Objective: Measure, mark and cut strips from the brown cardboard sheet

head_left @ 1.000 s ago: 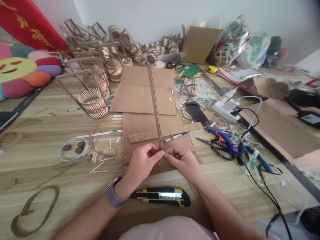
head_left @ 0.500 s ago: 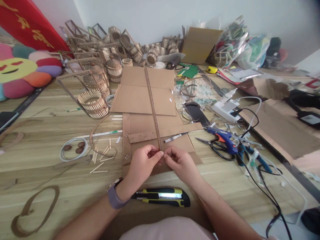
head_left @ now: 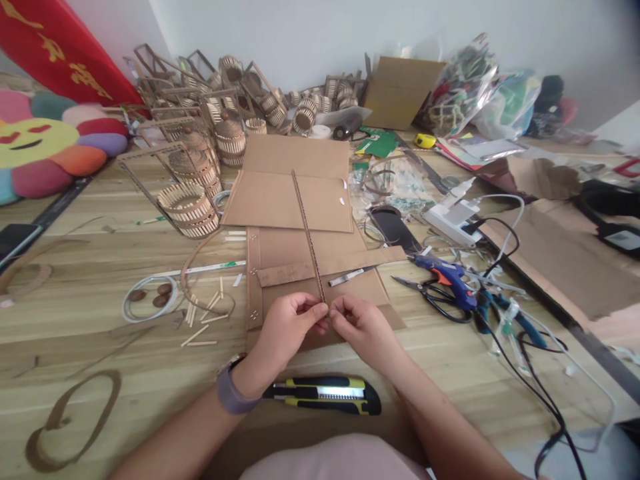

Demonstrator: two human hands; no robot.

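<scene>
My left hand pinches the near end of a long, thin cardboard strip, whose corrugated edge shows. The strip stretches away from me over the stacked cardboard sheets. Close beside it, the fingertips of my right hand are pressed together at the same end; what lies between them is too small to make out. Below both hands rests a yellow-and-black utility knife. A pen lies on the cardboard just beyond my right hand.
On the left stand small stick baskets, with loose sticks and a white ring nearer me. To the right lie scissors, a blue glue gun, pliers, a phone and a power strip with cables.
The strip's far end, which reached the top edge of the cardboard, now sits lower and nearer to me, and the strip looks narrower. Both hands stay in nearly the same place.
</scene>
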